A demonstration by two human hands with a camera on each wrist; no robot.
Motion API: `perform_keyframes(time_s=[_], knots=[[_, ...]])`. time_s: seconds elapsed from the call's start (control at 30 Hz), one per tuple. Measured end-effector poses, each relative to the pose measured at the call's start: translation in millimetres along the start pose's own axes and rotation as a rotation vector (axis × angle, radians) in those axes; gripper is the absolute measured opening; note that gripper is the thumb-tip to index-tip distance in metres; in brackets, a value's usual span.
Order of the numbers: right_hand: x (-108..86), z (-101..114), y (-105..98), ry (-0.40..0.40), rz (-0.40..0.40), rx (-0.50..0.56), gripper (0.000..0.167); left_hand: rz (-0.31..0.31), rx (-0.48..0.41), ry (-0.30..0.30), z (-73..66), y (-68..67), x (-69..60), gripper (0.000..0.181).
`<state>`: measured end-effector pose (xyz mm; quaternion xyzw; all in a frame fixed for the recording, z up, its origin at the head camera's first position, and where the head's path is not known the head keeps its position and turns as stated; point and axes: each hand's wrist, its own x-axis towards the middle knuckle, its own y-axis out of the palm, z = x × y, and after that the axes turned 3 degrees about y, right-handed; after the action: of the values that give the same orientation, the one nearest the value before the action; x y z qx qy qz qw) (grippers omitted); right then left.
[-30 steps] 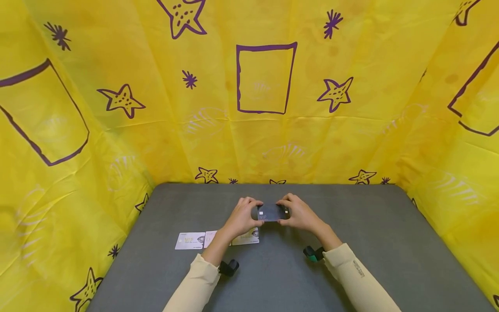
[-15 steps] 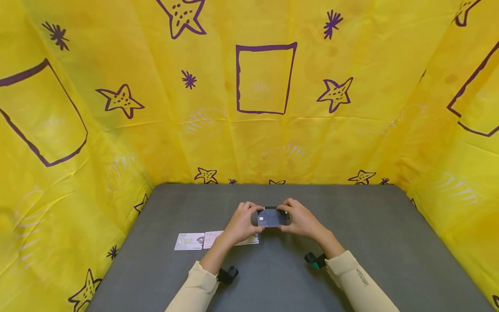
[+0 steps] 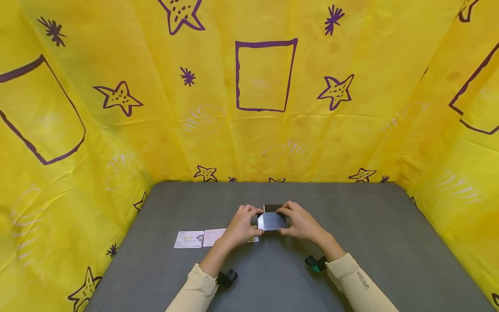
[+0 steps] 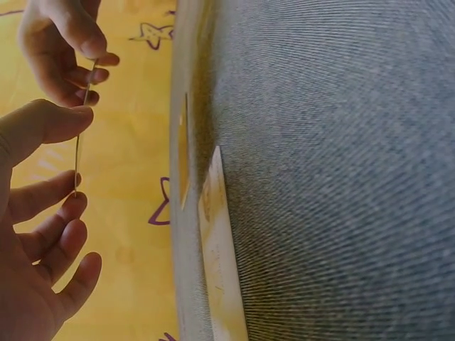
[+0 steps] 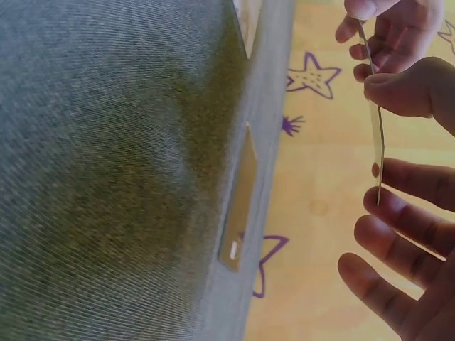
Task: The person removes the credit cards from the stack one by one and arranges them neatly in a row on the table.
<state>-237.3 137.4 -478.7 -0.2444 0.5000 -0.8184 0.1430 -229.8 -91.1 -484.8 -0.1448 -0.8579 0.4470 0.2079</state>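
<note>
A dark card (image 3: 273,221) is held above the table by both hands, with light glinting off its left part. My left hand (image 3: 239,224) pinches its left end between thumb and fingertips. At the right end, my right hand (image 3: 302,220) pinches it the same way. Both wrist views show this card (image 4: 77,153) (image 5: 379,135) nearly edge-on, apart from the tabletop. Beyond it on the table lies another dark card (image 3: 271,208), partly covered by the held card and right fingers. A white VIP card (image 3: 189,239) and a pinkish card (image 3: 212,237) lie side by side at left.
A further white card (image 3: 255,239) lies mostly hidden under the left hand's outline. The grey table (image 3: 351,242) carries all the cards. A yellow patterned cloth (image 3: 265,143) hangs behind the table and along both sides.
Both hands have brought the held card slightly nearer the body and tilted it, so its VIP print is lost in glare. The dark card behind shows more.
</note>
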Motion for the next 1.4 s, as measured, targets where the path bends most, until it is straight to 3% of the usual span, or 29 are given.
perform_keyframes(time_s=[0.73,1.4], knots=[[-2.1,-7,12,0.05,0.094,0.066,0.05,0.059,-0.011,-0.05,8.5,13.8,-2.7,0.052],[-1.9,-10,20,0.082,0.127,0.046,0.05,0.086,0.007,-0.045,11.5,18.6,-1.7,0.051]])
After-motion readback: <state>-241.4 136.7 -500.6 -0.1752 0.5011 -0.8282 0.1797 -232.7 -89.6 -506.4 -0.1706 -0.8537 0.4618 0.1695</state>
